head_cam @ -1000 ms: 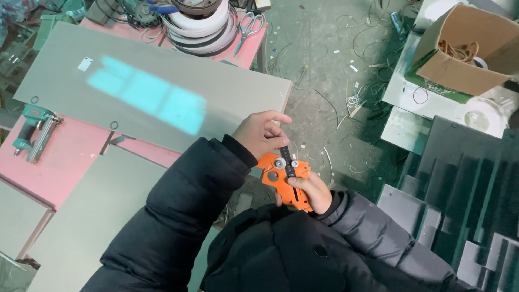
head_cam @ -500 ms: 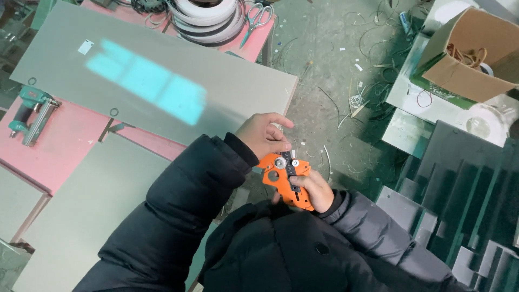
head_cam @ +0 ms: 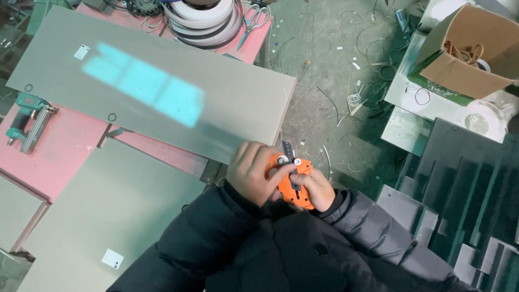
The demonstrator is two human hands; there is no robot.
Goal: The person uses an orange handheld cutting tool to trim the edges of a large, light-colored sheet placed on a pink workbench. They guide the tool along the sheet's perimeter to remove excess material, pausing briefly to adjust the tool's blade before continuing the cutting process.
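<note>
The orange tool sits gripped between both hands, right hand clasping its lower body, left hand closed over its top, long axis pointing toward the grey board edge.

**Colours at the workbench**

An orange tool with black and white parts. Black jacket sleeves. A grey-beige board bearing a turquoise patch of light. A pink table. A teal nail gun. A brown cardboard box. Grey-green floor.
</note>
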